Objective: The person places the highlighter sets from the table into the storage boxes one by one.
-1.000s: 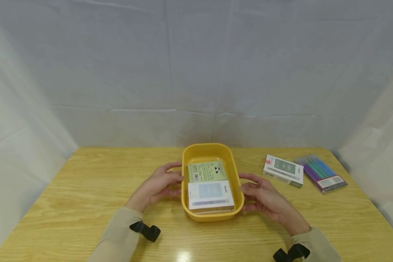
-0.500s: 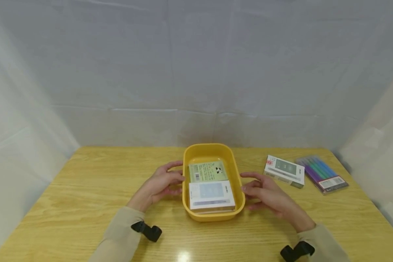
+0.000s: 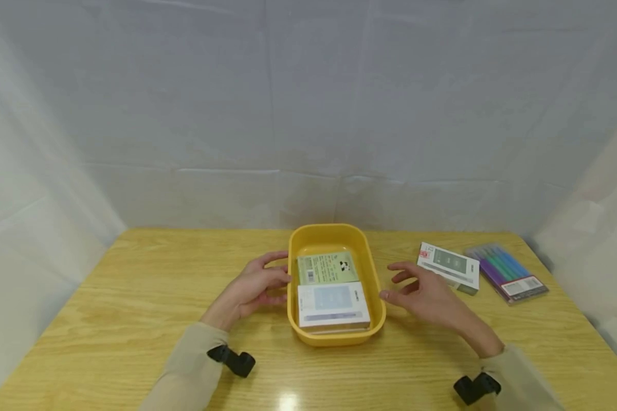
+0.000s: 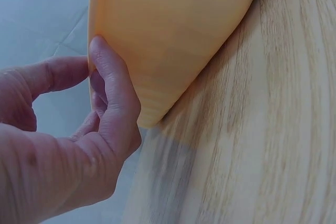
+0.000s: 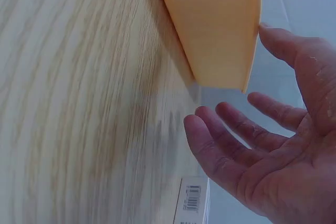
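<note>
From the head camera, a yellow tub (image 3: 335, 341) stands on the wooden counter (image 3: 159, 285), in front of a pale sheet (image 3: 308, 103). Inside the tub, a white box (image 3: 331, 302) with a light blue panel lies toward the near end, and a green packet (image 3: 321, 268) printed with a panda is just behind it. The left hand (image 3: 254, 288) is at the tub's left side, its fingers against the rim. The right hand (image 3: 432, 299) is open on the other side, with the thumb close to the rim and the fingers spread loosely away from the wall. Partly behind that hand lies a second box (image 3: 449, 265) with a dark green panel, and just beside it is a pack of pens (image 3: 509, 274) in purple, green and blue.

From the left wrist, the thumb meets the tub's rim and a bent finger rests on its outer wall; whether they pinch it I cannot tell.

From the right wrist, the thumb tip is at the rim, seemingly touching, while the other fingers are lightly bent, apart from the tub and holding nothing. A white box end with a barcode (image 5: 191, 203) shows at the bottom edge.
</note>
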Tool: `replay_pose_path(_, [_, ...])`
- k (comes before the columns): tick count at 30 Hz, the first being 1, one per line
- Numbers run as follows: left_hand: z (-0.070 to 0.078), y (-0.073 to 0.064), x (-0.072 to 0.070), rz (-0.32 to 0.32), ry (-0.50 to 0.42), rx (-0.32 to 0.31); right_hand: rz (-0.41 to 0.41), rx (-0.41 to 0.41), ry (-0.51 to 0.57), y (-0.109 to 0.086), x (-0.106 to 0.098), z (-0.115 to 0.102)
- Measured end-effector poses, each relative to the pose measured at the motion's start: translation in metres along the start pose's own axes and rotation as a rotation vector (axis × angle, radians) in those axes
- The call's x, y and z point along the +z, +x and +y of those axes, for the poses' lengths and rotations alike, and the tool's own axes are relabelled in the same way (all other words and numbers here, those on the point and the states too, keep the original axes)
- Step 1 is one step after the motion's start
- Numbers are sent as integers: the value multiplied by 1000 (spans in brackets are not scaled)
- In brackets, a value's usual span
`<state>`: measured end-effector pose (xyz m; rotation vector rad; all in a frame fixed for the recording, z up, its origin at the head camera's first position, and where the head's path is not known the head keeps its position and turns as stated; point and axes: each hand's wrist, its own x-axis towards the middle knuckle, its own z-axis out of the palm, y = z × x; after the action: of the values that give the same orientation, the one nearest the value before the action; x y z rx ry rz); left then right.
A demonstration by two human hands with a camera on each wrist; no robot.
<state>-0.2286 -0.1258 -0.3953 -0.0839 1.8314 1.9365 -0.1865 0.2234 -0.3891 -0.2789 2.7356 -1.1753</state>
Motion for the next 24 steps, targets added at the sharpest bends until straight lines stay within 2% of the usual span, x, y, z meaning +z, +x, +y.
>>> replay_pose_path(9, [0,0,-1,-2,5,4,166,-187,-252,-1,-8,14])
replay_pose_path(17, [-1,1,-2,2,2,1,258,-321,-519,-1,-21,31])
replay_pose_path(21, [-1,0,-1,2,8,4,274,-354,-579,0,-29,39])
replay_pose_path(24, [-1,-1,-1,1,7,8,262,-325,-599,2,-36,43])
